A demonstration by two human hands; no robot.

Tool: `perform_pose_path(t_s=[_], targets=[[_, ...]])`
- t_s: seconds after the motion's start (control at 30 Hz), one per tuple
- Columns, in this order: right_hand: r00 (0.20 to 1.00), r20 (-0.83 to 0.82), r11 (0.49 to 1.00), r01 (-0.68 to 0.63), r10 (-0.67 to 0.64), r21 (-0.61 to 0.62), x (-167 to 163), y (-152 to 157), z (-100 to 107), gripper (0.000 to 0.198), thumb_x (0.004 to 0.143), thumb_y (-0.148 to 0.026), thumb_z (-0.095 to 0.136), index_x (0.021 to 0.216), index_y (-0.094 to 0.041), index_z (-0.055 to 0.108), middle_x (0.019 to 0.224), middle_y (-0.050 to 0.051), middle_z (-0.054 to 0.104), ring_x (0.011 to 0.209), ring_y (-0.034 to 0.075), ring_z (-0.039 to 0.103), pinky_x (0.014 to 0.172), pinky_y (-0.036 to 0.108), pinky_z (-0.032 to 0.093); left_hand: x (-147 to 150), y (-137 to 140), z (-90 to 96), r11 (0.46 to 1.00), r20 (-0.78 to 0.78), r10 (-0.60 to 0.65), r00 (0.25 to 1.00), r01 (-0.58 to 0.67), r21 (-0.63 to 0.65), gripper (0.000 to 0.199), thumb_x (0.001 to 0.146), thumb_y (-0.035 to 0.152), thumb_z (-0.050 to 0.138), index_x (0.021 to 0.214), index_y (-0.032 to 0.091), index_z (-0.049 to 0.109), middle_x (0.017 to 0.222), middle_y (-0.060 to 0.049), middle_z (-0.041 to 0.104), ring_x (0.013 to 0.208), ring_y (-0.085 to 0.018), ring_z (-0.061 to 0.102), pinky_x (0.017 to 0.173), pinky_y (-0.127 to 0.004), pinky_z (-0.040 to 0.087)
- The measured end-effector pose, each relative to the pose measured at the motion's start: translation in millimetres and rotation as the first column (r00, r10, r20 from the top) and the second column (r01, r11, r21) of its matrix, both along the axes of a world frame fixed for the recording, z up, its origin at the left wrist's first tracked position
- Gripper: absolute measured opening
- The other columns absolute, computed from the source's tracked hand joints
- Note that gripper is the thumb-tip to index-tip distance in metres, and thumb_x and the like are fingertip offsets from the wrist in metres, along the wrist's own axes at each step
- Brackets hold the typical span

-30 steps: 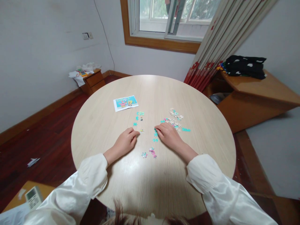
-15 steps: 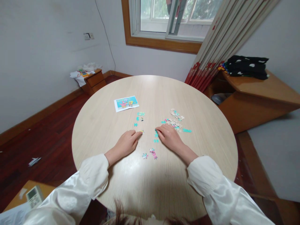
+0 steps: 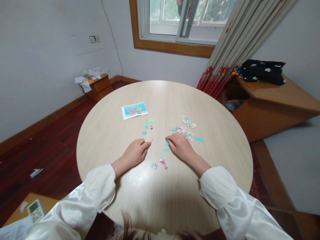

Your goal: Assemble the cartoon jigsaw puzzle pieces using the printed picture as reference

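Note:
On the table lies a small yellow jigsaw puzzle piece. The index finger of my left hand stretches out to its near edge, and the hand grips nothing that I can see. My right hand has thumb and fingers pinched together at a teal puzzle piece, mostly covered by the fingertips. Below those fingertips lie more teal pieces. Nearer to me are a pink joined piece and a pale blue piece. Several teal and green pieces lie beyond my left hand.
A heap of puzzle pieces, many face down, lies just beyond my right hand. A cartoon picture sheet is at the far left of the round table. A wooden cabinet stands at the right, a remote control at the lower left.
My left index finger has drawn back slightly to the left, showing more of the yellow piece. My right hand stays in place at the teal piece.

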State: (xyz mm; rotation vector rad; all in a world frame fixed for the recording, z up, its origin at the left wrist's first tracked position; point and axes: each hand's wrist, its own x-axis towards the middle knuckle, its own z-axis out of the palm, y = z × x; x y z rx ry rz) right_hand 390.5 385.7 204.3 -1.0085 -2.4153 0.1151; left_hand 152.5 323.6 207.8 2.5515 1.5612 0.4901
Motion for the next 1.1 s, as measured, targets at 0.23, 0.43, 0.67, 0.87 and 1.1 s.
perform_pose_path(t_s=[0.23,0.43,0.67,0.87,1.1], targets=[[1.000,0.018,1.000,0.009,-0.009,-0.004,1,-1,0,0.021,0.092,-0.016,0.047,0.092,-0.016,0.068,0.079,0.009,0.066,0.079,0.021,0.058,0.074,0.034,0.041,-1,0,-0.4,1.000,0.008,-0.007,1.000,0.007,-0.028,0.038,0.084,0.010,0.040,0.113,0.013,0.063,0.081,-0.009,0.059,0.079,-0.022,0.056,0.072,-0.034,0.047],[1.000,0.023,1.000,0.007,-0.007,-0.001,1,-1,1,0.021,0.091,-0.016,0.047,0.092,-0.017,0.068,0.080,0.009,0.066,0.079,0.021,0.057,0.074,0.034,0.041,-2,0,-1.8,1.000,0.029,-0.011,1.000,0.012,-0.022,0.038,0.084,0.011,0.039,0.113,0.016,0.063,0.080,-0.008,0.057,0.078,-0.021,0.055,0.072,-0.034,0.047],[1.000,0.004,1.000,0.006,-0.006,0.005,2,-2,0,0.021,0.092,-0.016,0.047,0.092,-0.016,0.068,0.079,0.009,0.066,0.079,0.021,0.058,0.075,0.034,0.041,-2,-1,-0.6,1.000,0.040,-0.001,0.999,0.002,-0.030,0.044,0.083,0.008,0.039,0.122,0.014,0.057,0.086,-0.009,0.057,0.082,-0.022,0.055,0.075,-0.034,0.047],[1.000,-0.002,1.000,0.024,-0.024,0.000,12,-6,0,0.020,0.092,-0.018,0.048,0.091,-0.017,0.068,0.080,0.008,0.066,0.080,0.022,0.057,0.075,0.034,0.040,1,1,1.3,0.999,-0.014,-0.022,1.000,0.022,-0.028,0.042,0.083,0.009,0.040,0.120,0.013,0.058,0.083,-0.009,0.055,0.078,-0.022,0.053,0.072,-0.034,0.046],[1.000,-0.005,1.000,0.017,-0.017,0.021,18,-14,-1,0.019,0.091,-0.015,0.049,0.092,-0.016,0.067,0.081,0.008,0.065,0.080,0.021,0.056,0.074,0.033,0.040,1,7,3.6,0.999,0.002,-0.048,0.999,0.048,0.008,0.038,0.084,0.009,0.038,0.114,0.012,0.062,0.083,-0.009,0.054,0.076,-0.022,0.052,0.069,-0.034,0.046]])
